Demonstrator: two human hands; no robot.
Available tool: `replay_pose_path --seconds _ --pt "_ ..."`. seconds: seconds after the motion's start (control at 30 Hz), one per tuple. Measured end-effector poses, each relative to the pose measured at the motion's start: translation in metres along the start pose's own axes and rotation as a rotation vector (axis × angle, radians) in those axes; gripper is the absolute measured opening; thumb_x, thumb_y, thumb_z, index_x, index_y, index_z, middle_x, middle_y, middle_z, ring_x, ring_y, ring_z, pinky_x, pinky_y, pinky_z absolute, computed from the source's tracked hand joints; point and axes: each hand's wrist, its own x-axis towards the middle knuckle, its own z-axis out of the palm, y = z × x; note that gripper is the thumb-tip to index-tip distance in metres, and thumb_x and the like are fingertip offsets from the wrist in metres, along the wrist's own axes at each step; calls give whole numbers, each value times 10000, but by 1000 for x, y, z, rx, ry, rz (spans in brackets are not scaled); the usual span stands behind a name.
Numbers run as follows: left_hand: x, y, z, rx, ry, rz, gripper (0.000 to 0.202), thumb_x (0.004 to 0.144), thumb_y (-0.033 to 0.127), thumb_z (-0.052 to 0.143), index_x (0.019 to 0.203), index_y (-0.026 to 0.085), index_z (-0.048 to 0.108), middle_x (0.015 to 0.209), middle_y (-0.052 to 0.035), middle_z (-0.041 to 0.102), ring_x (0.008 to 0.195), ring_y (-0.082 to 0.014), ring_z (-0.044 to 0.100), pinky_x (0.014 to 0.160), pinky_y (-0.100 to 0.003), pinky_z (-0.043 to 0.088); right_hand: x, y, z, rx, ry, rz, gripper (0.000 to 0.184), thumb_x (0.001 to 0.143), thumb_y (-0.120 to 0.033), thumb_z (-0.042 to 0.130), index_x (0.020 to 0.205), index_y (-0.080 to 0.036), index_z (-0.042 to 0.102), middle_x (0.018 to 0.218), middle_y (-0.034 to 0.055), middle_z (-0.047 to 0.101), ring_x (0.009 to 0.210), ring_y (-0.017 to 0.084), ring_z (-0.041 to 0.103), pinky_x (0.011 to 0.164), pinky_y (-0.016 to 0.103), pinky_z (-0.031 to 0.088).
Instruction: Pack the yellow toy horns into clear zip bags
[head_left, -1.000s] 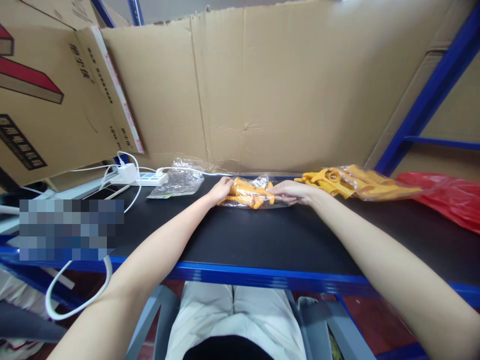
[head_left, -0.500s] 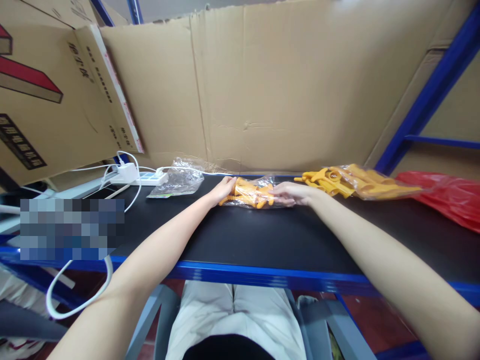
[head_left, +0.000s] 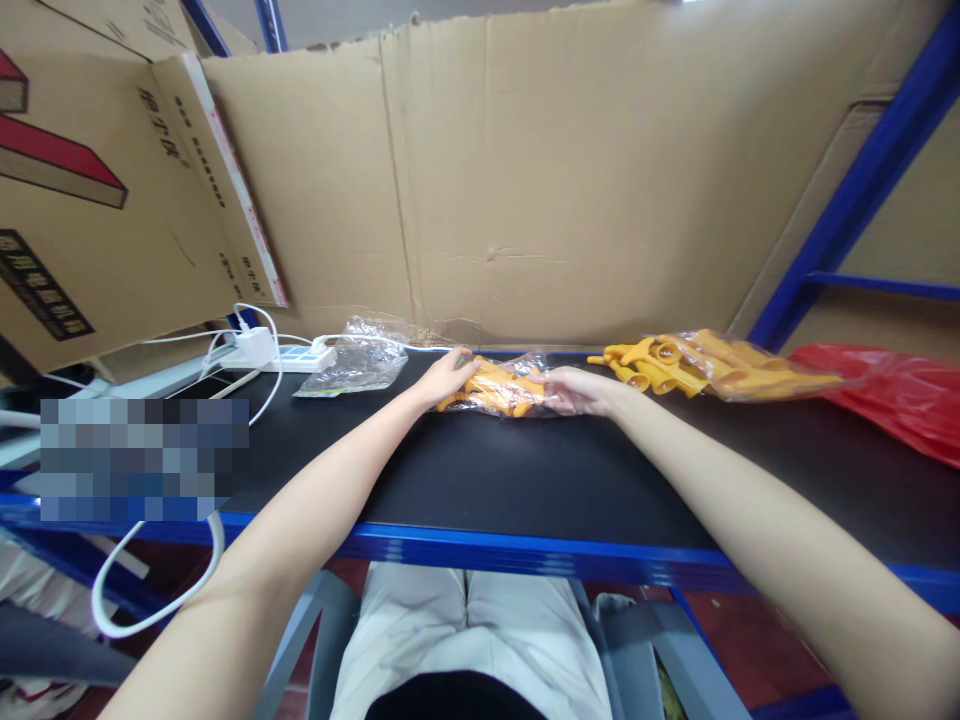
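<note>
A clear plastic bag of yellow plastic parts [head_left: 501,387] lies on the black tabletop [head_left: 517,470], between my two hands. My left hand [head_left: 448,378] grips its left end, thumb on top. At the right end, my right hand [head_left: 577,390] has its fingers closed on the bag's edge. The exact kind of the yellow parts cannot be made out through the shiny film. Farther right, a second clear bag [head_left: 739,368] holds more yellow parts, several of them poking out of its left end.
A crumpled clear bag [head_left: 360,360] lies left of my hands, beside a white power strip [head_left: 300,357] with cables. A red plastic bag [head_left: 885,390] is at the far right. Cardboard [head_left: 525,180] stands along the back. The blue table edge [head_left: 525,550] runs in front of me.
My right hand's fingers have drawn in closer around the bag's right end. My left hand has shifted slightly over its left end. The bag stays almost in place.
</note>
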Motion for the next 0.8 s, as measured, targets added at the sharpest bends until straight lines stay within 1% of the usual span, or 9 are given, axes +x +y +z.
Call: replay_pose_path --seconds 0.07,0.13,0.23,0.33,0.43,0.53,0.63,0.7,0.8 --pt "-4 9 -4 118 41 141 252 774 390 531 922 196 595 1218 -91 514 1166 -236 430 993 -340 263 0 1 -1 1 -30 -17 229 759 -327 589 695 -155 453 500 -25 495 357 39 395 302 152 245" --pt "-8 19 -6 172 10 231 211 777 367 531 822 182 621 1258 -96 486 1199 -237 401 1008 -358 246 -2 1 -1 -4 -58 -49 238 751 -332 600 694 -153 455 489 -32 480 348 34 374 301 152 235" --pt "-12 28 -6 204 -59 348 143 746 298 578 763 164 627 1255 -98 494 1221 -239 377 1003 -401 254 -8 -2 3 -16 -91 -93 245 751 -333 603 683 -146 460 468 -40 456 329 22 327 303 151 230" --pt "-15 33 -4 194 -43 425 92 754 220 559 736 155 621 1210 -103 534 1213 -223 393 997 -408 267 -11 -3 5 5 -107 -148 217 742 -299 616 698 -130 487 491 -26 484 348 23 354 317 146 257" --pt "-16 36 -3 176 -10 451 87 758 187 545 733 150 620 1184 -109 554 1200 -222 413 991 -410 283 -11 -3 6 12 -167 -174 202 728 -286 625 748 -112 525 569 10 555 389 37 426 341 149 304" --pt "-18 39 -3 164 3 469 86 756 182 548 738 149 626 1168 -110 566 1196 -223 417 985 -412 294 -13 -4 9 -121 -236 -138 255 742 -349 601 735 -100 548 614 41 595 375 41 431 339 164 313" --pt "-18 38 -1 174 -27 473 94 760 194 549 742 159 634 1173 -91 566 1202 -216 409 990 -411 287 -17 -7 16 -323 -159 -123 374 772 -442 537 597 -111 532 490 23 545 316 36 368 295 170 248" --pt "-17 37 1 192 -50 450 105 764 209 547 760 163 641 1172 -80 567 1178 -212 435 982 -396 301 -21 -9 20 -426 -110 -119 444 787 -483 491 526 -125 515 424 12 501 292 33 330 278 176 207" --pt "-15 34 3 230 -126 394 134 770 232 536 795 168 651 1096 -67 612 1046 -195 539 926 -340 365 -23 -11 24 -454 -120 -138 436 796 -474 476 530 -133 531 447 19 522 304 34 337 289 179 224"
